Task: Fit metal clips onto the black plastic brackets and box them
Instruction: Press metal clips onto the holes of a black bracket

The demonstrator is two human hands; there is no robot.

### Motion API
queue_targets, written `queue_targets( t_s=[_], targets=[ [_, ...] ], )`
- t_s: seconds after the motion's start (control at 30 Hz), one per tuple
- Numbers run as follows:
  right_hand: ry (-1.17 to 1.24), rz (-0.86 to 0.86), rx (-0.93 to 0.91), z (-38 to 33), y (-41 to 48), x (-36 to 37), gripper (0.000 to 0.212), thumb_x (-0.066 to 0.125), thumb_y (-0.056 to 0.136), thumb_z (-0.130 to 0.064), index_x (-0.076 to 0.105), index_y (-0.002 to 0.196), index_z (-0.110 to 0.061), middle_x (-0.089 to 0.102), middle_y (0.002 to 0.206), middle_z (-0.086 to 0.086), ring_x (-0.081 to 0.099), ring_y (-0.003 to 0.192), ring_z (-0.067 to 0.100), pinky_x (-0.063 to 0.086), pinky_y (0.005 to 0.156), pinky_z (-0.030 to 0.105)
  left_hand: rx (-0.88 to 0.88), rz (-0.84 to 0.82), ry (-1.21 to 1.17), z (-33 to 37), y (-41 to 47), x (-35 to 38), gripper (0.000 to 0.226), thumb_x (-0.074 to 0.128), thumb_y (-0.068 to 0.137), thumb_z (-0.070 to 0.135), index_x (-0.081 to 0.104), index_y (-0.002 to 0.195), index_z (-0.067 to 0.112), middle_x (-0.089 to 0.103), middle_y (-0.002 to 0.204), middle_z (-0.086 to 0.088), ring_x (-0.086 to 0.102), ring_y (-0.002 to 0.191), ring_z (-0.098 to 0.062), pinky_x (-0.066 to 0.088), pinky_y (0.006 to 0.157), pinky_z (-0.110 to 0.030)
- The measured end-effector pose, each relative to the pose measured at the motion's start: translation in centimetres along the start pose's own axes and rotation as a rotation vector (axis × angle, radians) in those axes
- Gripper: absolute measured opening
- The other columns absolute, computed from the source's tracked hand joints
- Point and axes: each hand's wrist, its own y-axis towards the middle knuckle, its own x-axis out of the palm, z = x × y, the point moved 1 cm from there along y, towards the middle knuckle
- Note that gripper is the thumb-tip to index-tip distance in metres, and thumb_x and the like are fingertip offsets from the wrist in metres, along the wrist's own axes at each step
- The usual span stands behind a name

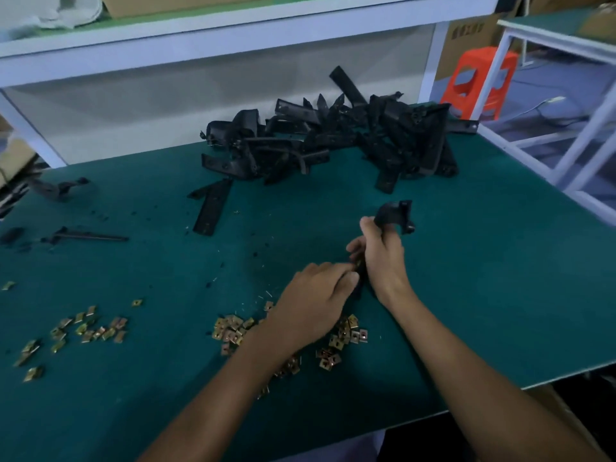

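Observation:
My right hand [383,258] grips a black plastic bracket [395,213] whose curved top sticks up above my fingers. My left hand [316,305] pinches the bracket's lower end, where a small brass-coloured metal clip [358,262] shows between the two hands. A heap of black brackets [333,141] lies at the back of the green table [483,295]. Loose metal clips [233,330] are scattered under and beside my left wrist, with a second scatter of clips [86,330] at the left.
A single long bracket [211,206] lies in front of the heap, and thin black pieces [86,235] lie at the far left. A white shelf [233,31] runs above the table. An orange stool [480,81] and a white frame [566,135] stand at the right.

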Motion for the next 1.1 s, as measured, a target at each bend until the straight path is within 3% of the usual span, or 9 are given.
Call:
queue_targets(
  t_s=[0.17,0.3,0.5,0.6,0.7,0.77,0.87,1.0,1.1],
  targets=[
    [0.061,0.014,-0.030,0.1,0.2,-0.5,0.031,0.055,0.094,-0.056,0.055,0.100,-0.026,0.063,0.060,-0.002,0.058,0.053,0.015,0.047,0.057,0.033,-0.039,-0.113,0.247,-0.7,-1.5,1.0,0.032,0.051,0.099,0.048,0.062,0.119,0.025,0.059,0.115,0.003,0.049,0.110,-0.019,0.038,0.098,-0.036],
    [0.038,0.008,-0.036,-0.2,0.1,-0.5,0.033,0.056,0.091,-0.060,0.057,0.101,-0.028,0.062,0.059,-0.005,0.058,0.056,0.013,0.047,0.057,0.033,-0.050,-0.104,0.169,-1.0,-1.9,1.4,0.017,0.058,0.098,0.041,0.063,0.103,0.026,0.053,0.101,0.009,0.047,0.104,-0.015,0.037,0.091,-0.033],
    [-0.002,-0.013,-0.075,0.0,0.1,-0.5,0.022,0.062,0.088,-0.059,0.059,0.090,-0.037,0.067,0.065,-0.002,0.061,0.055,0.016,0.051,0.060,0.036,-0.082,-0.011,0.186,-2.2,-2.1,1.1,0.016,0.051,0.103,0.035,0.060,0.102,0.022,0.059,0.104,0.007,0.047,0.101,-0.014,0.039,0.093,-0.033],
    [-0.021,-0.031,-0.081,0.0,0.2,-0.6,0.017,0.066,0.086,-0.060,0.059,0.085,-0.044,0.068,0.068,-0.003,0.062,0.056,0.015,0.053,0.062,0.035,-0.092,0.083,0.131,-2.6,-2.3,0.4,0.015,0.050,0.104,0.034,0.058,0.098,0.024,0.061,0.089,0.012,0.053,0.085,-0.009,0.041,0.078,-0.028],
    [-0.046,-0.066,-0.083,0.1,0.4,-0.7,0.019,0.070,0.084,-0.058,0.059,0.088,-0.043,0.068,0.071,-0.002,0.064,0.058,0.015,0.052,0.063,0.035,-0.209,0.192,-0.095,-3.4,-2.4,-0.9,0.016,0.047,0.105,0.037,0.055,0.096,0.028,0.065,0.079,0.012,0.058,0.070,-0.002,0.039,0.059,-0.018],
    [-0.115,-0.108,-0.091,0.2,0.5,-0.7,0.025,0.071,0.083,-0.059,0.059,0.095,-0.041,0.070,0.077,-0.005,0.068,0.064,0.011,0.052,0.067,0.035,-0.262,0.280,-0.216,-4.1,-2.3,-1.8,0.014,0.051,0.104,0.036,0.058,0.094,0.029,0.069,0.081,0.015,0.061,0.072,0.001,0.043,0.061,-0.014],
    [-0.331,-0.238,-0.131,0.4,0.4,-0.2,0.054,0.071,0.084,-0.060,0.050,0.128,-0.038,0.072,0.093,-0.017,0.072,0.079,0.005,0.054,0.077,0.033,-0.330,0.334,-0.325,-5.1,-2.3,-3.0,0.011,0.056,0.102,0.036,0.065,0.095,0.034,0.070,0.087,0.022,0.064,0.078,0.004,0.044,0.065,-0.008],
    [-0.578,-0.336,-0.165,0.4,0.3,0.6,0.077,0.065,0.086,-0.066,0.039,0.151,-0.033,0.069,0.124,-0.004,0.068,0.108,0.023,0.054,0.096,0.048,-0.455,0.366,-0.563,-6.6,-2.7,-4.3,0.017,0.062,0.101,0.021,0.066,0.115,0.029,0.076,0.095,0.013,0.070,0.085,-0.004,0.057,0.084,-0.028],
    [-0.591,-0.324,-0.187,0.4,0.1,0.7,0.076,0.065,0.086,-0.065,0.043,0.150,-0.030,0.065,0.133,-0.008,0.062,0.121,0.019,0.053,0.099,0.044,-0.515,0.395,-0.681,-6.9,-3.1,-5.3,0.015,0.070,0.095,0.016,0.067,0.109,0.021,0.077,0.099,0.000,0.073,0.092,-0.019,0.060,0.088,-0.034]
  ],
)
